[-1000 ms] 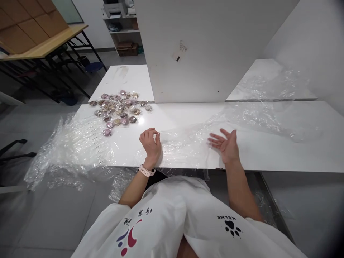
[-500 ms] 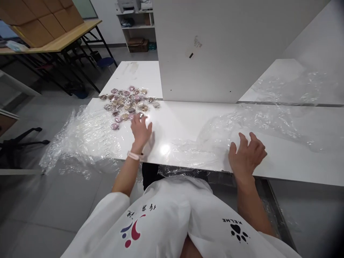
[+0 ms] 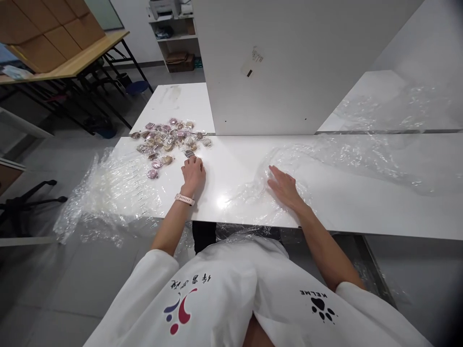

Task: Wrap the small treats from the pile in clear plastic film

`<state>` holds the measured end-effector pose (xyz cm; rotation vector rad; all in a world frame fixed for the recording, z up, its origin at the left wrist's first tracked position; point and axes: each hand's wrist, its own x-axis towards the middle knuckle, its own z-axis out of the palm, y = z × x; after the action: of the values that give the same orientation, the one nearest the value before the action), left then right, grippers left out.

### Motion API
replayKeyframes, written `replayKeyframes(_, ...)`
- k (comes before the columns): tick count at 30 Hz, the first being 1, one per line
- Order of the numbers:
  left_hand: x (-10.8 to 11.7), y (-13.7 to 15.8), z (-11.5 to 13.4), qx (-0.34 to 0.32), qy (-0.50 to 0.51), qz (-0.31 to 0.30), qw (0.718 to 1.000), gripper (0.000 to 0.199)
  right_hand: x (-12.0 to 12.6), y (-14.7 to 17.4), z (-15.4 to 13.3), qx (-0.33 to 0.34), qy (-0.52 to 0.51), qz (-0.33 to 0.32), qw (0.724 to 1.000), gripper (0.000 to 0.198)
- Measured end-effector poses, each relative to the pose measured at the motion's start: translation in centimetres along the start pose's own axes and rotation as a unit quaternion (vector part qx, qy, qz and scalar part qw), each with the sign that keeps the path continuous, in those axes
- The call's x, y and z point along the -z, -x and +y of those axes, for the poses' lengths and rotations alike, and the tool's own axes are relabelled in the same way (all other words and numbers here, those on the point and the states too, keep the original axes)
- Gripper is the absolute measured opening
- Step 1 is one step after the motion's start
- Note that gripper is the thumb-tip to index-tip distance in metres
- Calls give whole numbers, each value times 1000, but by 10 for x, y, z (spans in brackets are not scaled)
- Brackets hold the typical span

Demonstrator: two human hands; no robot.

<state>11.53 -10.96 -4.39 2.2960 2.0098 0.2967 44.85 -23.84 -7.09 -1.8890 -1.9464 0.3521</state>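
Note:
My left hand (image 3: 194,173), a pale band on its wrist, rests on the white table with its fingers curled down. At its fingertips is a small dark packet (image 3: 189,153) in clear wrapping. The palm side is hidden. Just beyond and to the left lies a loose pile of small clear-wrapped packets (image 3: 168,140), pink, brown and cream. My right hand (image 3: 284,187) lies spread, with thumb and fingers apart, on a crumpled sheet of clear plastic film (image 3: 267,168). Nothing shows gripped in it.
More clear plastic bags or film (image 3: 115,183) spread over the table's left end and hang off its edge. A tall white panel (image 3: 260,86) stands at the back of the white table (image 3: 231,152). Farther left, cardboard boxes (image 3: 54,38) sit on a wooden-topped table (image 3: 90,53).
My right hand has moved left and flattened onto the film. My left hand has shifted slightly right, its fingers now curled at the dark packet. The view has shifted a little.

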Motion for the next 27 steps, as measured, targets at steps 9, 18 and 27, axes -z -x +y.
replayKeyframes(9, 9, -2, -8, -26, -36, -12, 999, 32, 35, -63, -53, 284, 139, -64, 947, 45)
replayKeyframes(18, 9, 52, -16, 34, 378, 106, 919, 29, 72, 31, -16, 222, 37, -192, 955, 35)
replayKeyframes(27, -4, 69, 8, 188, 664, 73, 720, 34, 53, -12, -49, 154, 44, -274, 948, 18)
